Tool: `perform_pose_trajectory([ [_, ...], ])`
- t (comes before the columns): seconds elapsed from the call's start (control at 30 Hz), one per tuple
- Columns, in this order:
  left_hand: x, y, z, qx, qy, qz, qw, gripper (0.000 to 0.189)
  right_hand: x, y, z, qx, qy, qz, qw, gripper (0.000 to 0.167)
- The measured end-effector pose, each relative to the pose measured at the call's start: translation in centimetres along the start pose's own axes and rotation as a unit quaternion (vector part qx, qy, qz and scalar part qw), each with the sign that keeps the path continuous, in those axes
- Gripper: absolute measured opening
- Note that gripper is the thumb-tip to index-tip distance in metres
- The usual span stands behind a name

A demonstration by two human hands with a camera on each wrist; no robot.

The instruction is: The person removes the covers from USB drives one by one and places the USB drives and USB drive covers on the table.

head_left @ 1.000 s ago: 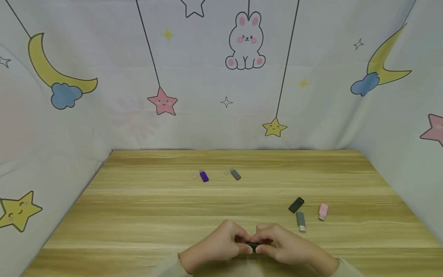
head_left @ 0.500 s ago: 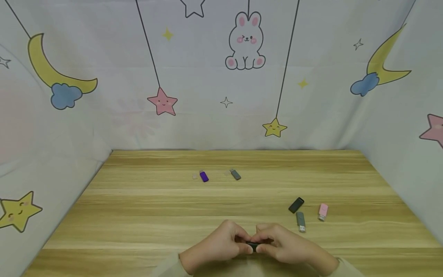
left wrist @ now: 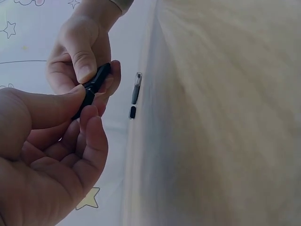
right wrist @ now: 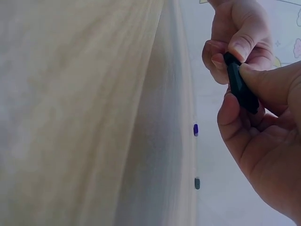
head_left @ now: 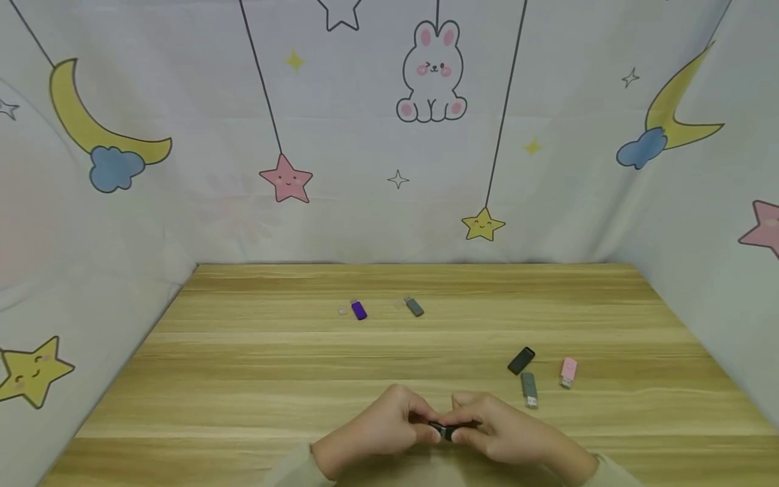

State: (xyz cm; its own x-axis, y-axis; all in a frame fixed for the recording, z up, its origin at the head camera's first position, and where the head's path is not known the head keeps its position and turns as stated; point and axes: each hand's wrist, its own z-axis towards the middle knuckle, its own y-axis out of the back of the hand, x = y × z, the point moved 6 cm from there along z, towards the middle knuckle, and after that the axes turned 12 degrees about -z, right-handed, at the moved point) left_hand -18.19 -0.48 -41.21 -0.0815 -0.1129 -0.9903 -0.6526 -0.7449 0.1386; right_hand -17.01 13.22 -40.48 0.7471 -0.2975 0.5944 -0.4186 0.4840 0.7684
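Note:
Low in the head view, my left hand (head_left: pixel 389 423) and right hand (head_left: pixel 496 429) meet over a black USB flash drive (head_left: pixel 447 432). In the right wrist view, my right thumb and fingers pinch its longer body (right wrist: pixel 241 89). The short black cap end (right wrist: pixel 229 57) is pinched by my left hand. Between the two parts a lighter band shows in the head view. Fingers hide much of the drive. To the right lie a black flash drive (head_left: pixel 521 360), a grey flash drive (head_left: pixel 529 389) and a pink flash drive (head_left: pixel 569 372), the latter two with plugs bare.
Farther back on the wooden table (head_left: pixel 274 379) are a purple flash drive (head_left: pixel 359 310) and another grey flash drive (head_left: pixel 414 306). A small clear cap (head_left: pixel 342 310) lies by the purple one, and a second clear cap (head_left: pixel 399 304) by the grey. Printed cloth walls surround the table.
My left hand has shifted slightly left from the right hand. More of the black flash drive shows between the fingers, with a lighter band at its middle.

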Motion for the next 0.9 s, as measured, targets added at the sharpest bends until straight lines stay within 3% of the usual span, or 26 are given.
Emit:
perform_pose_trajectory([
  [0.27,-0.4,0.6,0.0,-0.010,0.007,0.029,0.9995,0.012,0.2,0.6,0.6,-0.010,-0.005,-0.042,0.9990,0.026],
  [0.43,-0.8,1.0,0.1,-0.015,0.016,0.038,0.9990,0.015,0.2,1.1,0.9,-0.013,-0.006,-0.041,0.9990,0.026],
  [0.9,-2.7,1.9,1.8,-0.017,-0.005,0.081,0.9965,0.018,-0.1,3.3,1.4,-0.031,-0.021,-0.030,0.9989,0.026],
])
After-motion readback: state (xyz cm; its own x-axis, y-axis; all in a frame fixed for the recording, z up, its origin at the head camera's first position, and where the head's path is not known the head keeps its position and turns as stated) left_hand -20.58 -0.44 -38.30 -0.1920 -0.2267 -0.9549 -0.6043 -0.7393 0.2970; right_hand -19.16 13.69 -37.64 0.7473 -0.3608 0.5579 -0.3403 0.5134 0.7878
